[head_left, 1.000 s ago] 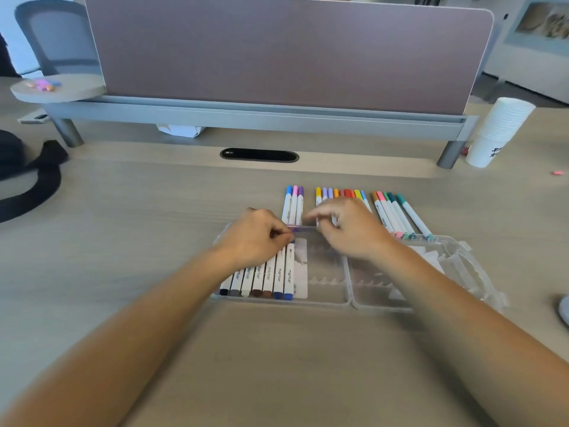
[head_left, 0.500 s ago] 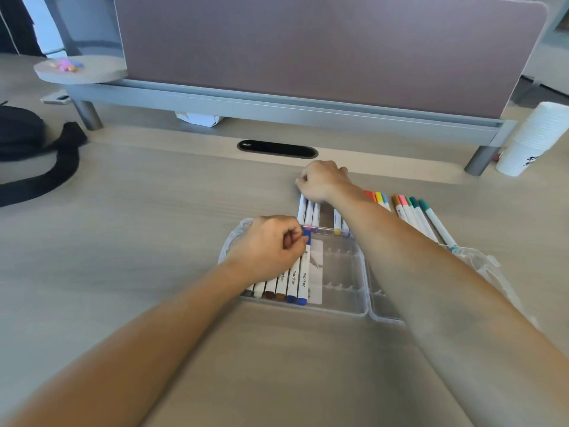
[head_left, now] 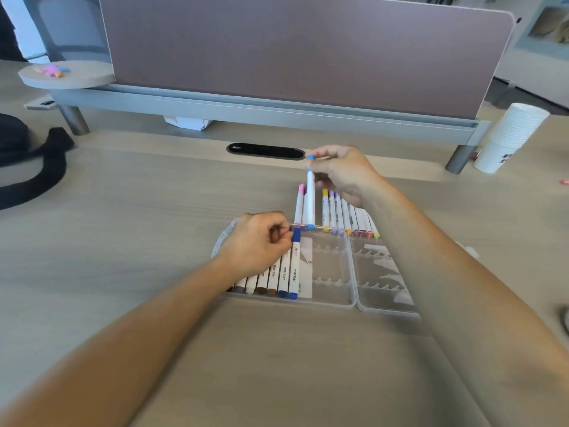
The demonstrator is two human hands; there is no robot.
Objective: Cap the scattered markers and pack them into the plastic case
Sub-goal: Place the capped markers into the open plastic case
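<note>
Right hand [head_left: 345,174] is raised over the desk [head_left: 138,226] and grasps a light blue marker [head_left: 310,198] near its top end with fingertips and thumb. The marker hangs nearly upright, capped at both ends, its lower tip just above the far edge of the plastic case [head_left: 329,272].

Left hand [head_left: 257,243] is clenched over the left part of the case, its curled fingertips pressed against the cap of the dark blue marker [head_left: 294,266], the rightmost one in the packed row [head_left: 271,282]. That row lies side by side in the left half of the open case; the slots to its right and the other half hold no markers.

Several packed barrels carry the word "marker" in dark letters.

Beyond the case, a row of loose markers [head_left: 338,211] lies on the desk, pink, yellow and purple caps among them. A stack of paper cups [head_left: 514,134] at the far right bears dark print too blurred to read.
</note>
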